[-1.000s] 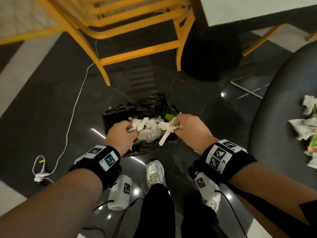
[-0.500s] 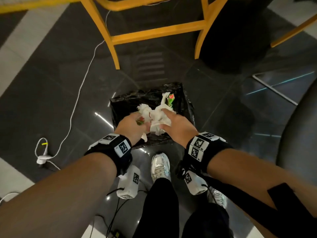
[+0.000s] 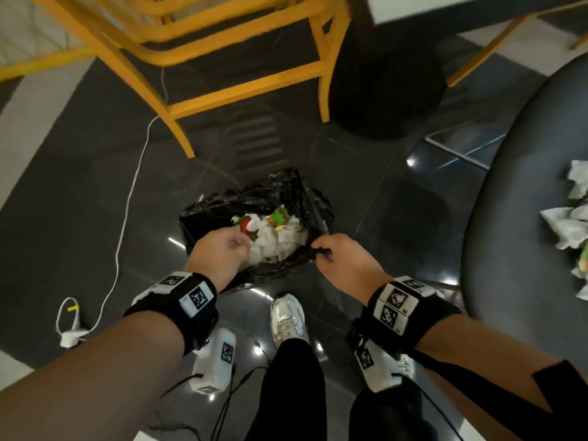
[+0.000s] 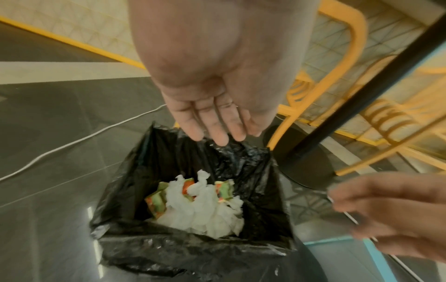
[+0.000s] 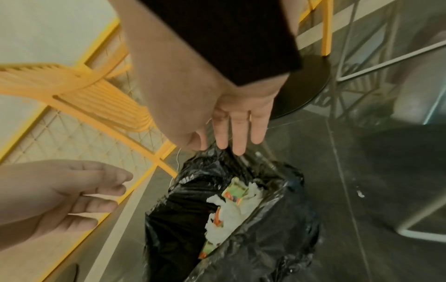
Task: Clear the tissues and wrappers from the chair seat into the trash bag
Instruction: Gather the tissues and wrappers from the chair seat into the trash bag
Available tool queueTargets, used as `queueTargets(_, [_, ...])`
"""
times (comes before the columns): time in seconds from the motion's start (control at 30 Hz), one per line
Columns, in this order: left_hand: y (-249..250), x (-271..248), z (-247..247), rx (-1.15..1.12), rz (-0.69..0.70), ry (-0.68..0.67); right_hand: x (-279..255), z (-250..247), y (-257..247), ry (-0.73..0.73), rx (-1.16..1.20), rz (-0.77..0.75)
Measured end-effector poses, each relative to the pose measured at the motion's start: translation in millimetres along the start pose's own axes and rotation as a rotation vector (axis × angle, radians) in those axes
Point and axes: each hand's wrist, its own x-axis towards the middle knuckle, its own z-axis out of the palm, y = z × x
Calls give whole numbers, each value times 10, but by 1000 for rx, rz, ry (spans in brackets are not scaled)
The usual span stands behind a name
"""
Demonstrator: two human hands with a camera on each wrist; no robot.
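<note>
A black trash bag (image 3: 270,192) stands open on the dark floor, with white tissues (image 3: 273,243) and green-and-red wrappers (image 3: 280,216) lying inside it. My left hand (image 3: 235,246) hovers over the bag's near left rim with straight, empty fingers (image 4: 217,131). At the near right rim is my right hand (image 3: 321,254), its fingers (image 5: 237,141) also straight and holding no tissue. The dark chair seat (image 3: 515,249) at the right edge carries more crumpled tissues (image 3: 566,224) and a wrapper (image 3: 584,262).
A yellow chair (image 3: 248,90) stands just beyond the bag. A black round table base (image 3: 385,90) sits to its right. A white cable (image 3: 127,202) runs along the floor to a plug (image 3: 71,335) at left. My shoes (image 3: 288,316) are just behind the bag.
Both hands gripped tissues and wrappers over the bag; they have let go, the pieces now lie in the bag, and the hands have moved apart to its rim.
</note>
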Motion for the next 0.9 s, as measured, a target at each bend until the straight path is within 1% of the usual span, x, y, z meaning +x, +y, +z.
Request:
queueTargets(0.1, [490, -92, 74, 63, 78, -46, -508, -446, 348, 161, 93, 69])
queueTargets(0.2, [1170, -223, 302, 164, 187, -127, -1094, -997, 778, 410, 161, 183])
queueTargets(0.27, [1657, -339, 539, 197, 278, -182, -1491, -1372, 1122, 582, 207, 271])
queueTargets(0.37, [2322, -519, 958, 238, 414, -244, -2009, -1888, 1694, 794, 265, 382])
queueTargets(0.47, [2913, -671, 1385, 262, 508, -269, -2361, -2383, 2248, 995, 293, 468])
queueTargets(0.57, [3412, -818, 1784, 238, 580, -325, -2552, -2749, 2666, 1143, 297, 495])
queueTargets(0.63, [3750, -954, 2058, 262, 649, -337, -2603, -2916, 2899, 1141, 327, 517])
queueTargets(0.73, [4260, -1175, 2416, 273, 759, -357, -2565, -3023, 3160, 1045, 451, 518])
queueTargets(0.83, [4737, -1318, 2728, 247, 826, -369, -2515, -3050, 3320, 986, 561, 495])
queueTargets(0.9, [4983, -1348, 2926, 279, 856, -382, -2473, -3082, 3393, 962, 635, 492])
